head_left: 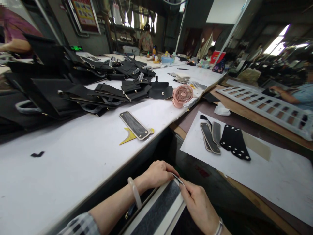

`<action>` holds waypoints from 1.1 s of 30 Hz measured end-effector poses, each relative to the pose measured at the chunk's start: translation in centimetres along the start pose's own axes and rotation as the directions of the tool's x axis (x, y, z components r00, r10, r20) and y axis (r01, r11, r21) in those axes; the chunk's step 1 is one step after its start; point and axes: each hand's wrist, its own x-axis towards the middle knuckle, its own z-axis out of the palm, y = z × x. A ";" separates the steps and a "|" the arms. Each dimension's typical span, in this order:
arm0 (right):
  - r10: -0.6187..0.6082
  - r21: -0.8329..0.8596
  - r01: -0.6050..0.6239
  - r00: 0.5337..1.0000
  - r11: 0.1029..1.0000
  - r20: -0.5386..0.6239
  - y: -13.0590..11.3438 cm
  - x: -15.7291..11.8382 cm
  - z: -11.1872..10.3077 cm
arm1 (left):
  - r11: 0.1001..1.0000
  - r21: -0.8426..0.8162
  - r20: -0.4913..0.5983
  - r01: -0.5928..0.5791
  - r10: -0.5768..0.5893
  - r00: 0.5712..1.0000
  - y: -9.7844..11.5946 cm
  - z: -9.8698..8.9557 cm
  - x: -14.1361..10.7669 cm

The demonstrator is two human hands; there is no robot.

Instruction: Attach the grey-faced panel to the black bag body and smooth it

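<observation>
My left hand (158, 174) and my right hand (199, 202) meet at the bottom centre, off the table's front edge. Both are closed, fingertips pinching a thin dark piece with a pale edge (179, 180) between them. Whether it is part of the panel below cannot be made out. That dark panel with pale borders (156, 209) slants under my hands, its lower end cut off by the frame. On the white table, a dark oblong strip with rivet holes (134, 125) lies across a yellow pointed piece (127, 137).
Black bags (102, 94) are heaped along the left and back of the white table (73, 163). A pink fan (182, 95) stands near its edge. On the right board lie pale-edged strips (210, 137) and black perforated pieces (234, 142). A white rack (269, 107) and co-workers are beyond.
</observation>
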 end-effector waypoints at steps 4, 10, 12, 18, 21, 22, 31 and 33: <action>-0.005 -0.053 0.004 1.000 0.999 -0.012 0.2 0.0 0.2 | 0.990 -0.011 0.110 -0.138 0.139 0.984 -0.4 -0.7 -0.5; -0.008 -0.093 0.008 1.000 0.996 0.001 -0.6 0.0 0.1 | 0.979 -0.060 0.197 -0.197 0.205 0.959 -1.2 -1.3 -0.1; 0.002 -0.124 0.002 1.000 0.992 0.027 -1.0 -0.1 -0.2 | 0.975 -0.069 0.191 -0.213 0.222 0.956 -1.3 -1.1 -0.1; 0.125 0.144 -0.151 0.977 0.978 0.174 0.2 1.0 -1.6 | 0.969 -0.087 0.136 -0.229 0.240 0.961 -1.3 -0.8 -0.2; 0.189 0.278 -0.262 0.946 0.924 0.263 1.5 1.8 -1.7 | 0.972 -0.105 0.134 -0.210 0.223 0.966 -1.4 -0.7 -0.2; 0.194 0.311 -0.285 0.936 0.907 0.292 1.8 1.9 -1.6 | 0.973 -0.111 0.132 -0.202 0.215 0.968 -1.4 -0.7 -0.2; 0.215 0.349 -0.436 0.826 0.829 0.520 0.9 3.1 -2.5 | 0.979 -0.107 0.097 -0.173 0.184 0.978 -1.5 -0.3 -0.6; 0.233 0.317 -0.465 0.795 0.827 0.559 0.5 3.5 -2.9 | 0.978 -0.099 0.090 -0.183 0.192 0.977 -1.3 -0.3 -0.7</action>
